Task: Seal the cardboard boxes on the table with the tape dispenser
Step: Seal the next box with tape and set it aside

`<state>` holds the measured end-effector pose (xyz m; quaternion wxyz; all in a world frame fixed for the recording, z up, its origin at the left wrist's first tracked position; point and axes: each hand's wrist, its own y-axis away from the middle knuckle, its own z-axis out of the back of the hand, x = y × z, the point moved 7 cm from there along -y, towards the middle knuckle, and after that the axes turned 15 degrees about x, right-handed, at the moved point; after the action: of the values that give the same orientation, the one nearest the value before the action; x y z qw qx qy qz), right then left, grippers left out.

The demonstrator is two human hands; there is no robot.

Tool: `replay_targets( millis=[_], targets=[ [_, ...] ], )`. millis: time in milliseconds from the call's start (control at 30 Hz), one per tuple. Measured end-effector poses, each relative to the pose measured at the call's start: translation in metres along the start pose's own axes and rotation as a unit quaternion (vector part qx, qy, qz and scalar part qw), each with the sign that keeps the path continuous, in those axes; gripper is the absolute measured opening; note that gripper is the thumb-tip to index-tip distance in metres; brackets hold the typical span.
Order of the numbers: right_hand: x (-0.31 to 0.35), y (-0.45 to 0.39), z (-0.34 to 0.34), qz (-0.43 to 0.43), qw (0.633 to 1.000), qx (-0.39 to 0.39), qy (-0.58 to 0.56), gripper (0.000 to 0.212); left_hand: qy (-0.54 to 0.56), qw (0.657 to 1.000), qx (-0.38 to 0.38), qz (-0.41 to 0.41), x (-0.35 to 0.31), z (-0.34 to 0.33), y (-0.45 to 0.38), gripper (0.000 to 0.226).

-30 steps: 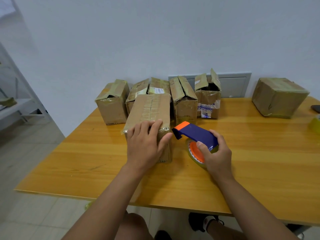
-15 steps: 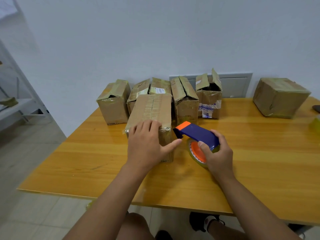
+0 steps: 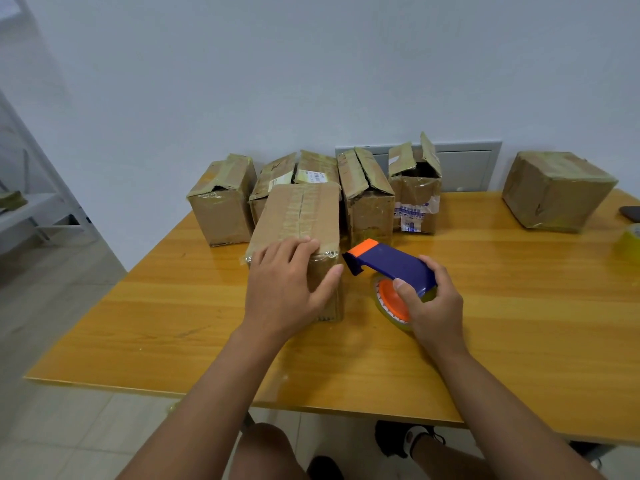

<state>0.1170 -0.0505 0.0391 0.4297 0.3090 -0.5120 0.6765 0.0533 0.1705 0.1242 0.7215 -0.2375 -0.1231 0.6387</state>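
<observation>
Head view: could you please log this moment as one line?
left hand presses front box | right hand grips tape dispenser beside box, off it | rear box flaps open

**Both arms reach forward, one hand flat, one gripping**

The left hand [image 3: 287, 289] lies palm down with its fingers straight and close together, the thumb spread out to the right. The right hand [image 3: 433, 306] is curled in a grip, thumb on the near side and fingers wrapped over the top. Both forearms are bare and stretch forward from the bottom edge.
</observation>
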Motion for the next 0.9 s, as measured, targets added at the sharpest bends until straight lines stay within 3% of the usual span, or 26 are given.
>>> replay_targets(
  millis=[433, 667, 800, 900],
  targets=[
    [0.000, 0.000, 0.000, -0.003, 1.000, 0.003, 0.005, 0.063, -0.014, 1.000, -0.006, -0.001, -0.001, 0.001, -0.002, 0.038],
    [0.001, 0.001, 0.001, -0.003, 1.000, 0.005, 0.005, 0.063, 0.058, 0.993, 0.099, -0.008, 0.014, 0.017, -0.004, 0.046],
    [0.002, 0.001, 0.001, -0.008, 1.000, 0.009, 0.000, 0.063, 0.017, 0.999, 0.041, 0.008, 0.037, 0.023, -0.004, 0.047],
    [0.003, 0.001, 0.000, -0.006, 1.000, 0.011, -0.005, 0.072, 0.051, 0.996, 0.028, 0.067, 0.050, 0.015, 0.001, 0.054]
  ],
)
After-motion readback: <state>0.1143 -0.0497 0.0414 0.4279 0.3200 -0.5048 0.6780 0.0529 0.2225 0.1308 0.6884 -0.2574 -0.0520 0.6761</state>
